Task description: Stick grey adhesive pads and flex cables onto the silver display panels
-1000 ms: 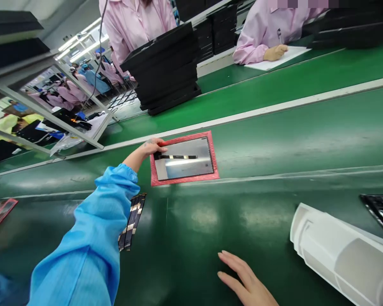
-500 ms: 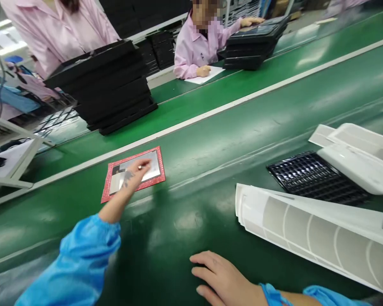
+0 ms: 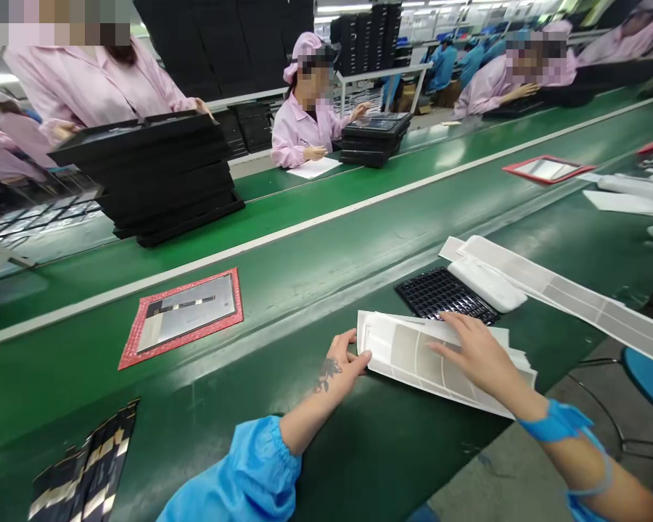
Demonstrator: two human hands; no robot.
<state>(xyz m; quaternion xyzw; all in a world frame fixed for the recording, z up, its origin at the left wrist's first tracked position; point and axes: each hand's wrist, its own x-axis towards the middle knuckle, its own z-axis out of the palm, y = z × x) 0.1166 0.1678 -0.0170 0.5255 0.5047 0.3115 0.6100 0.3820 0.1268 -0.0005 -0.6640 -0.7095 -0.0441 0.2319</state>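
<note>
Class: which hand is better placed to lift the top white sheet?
Right, probably: the right hand lies on the white sheets, while the left hand only meets their edge.

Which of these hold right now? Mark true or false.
1. The right hand rests on the white sheets. True.
2. The left hand grips the black tray. False: it is at the edge of the white sheets, apart from the tray.
3. The red-bordered panel lies flat on the green belt. True.
4. The left sleeve is pink. False: it is blue.
5. A stack of black trays stands on the far belt. True.
</note>
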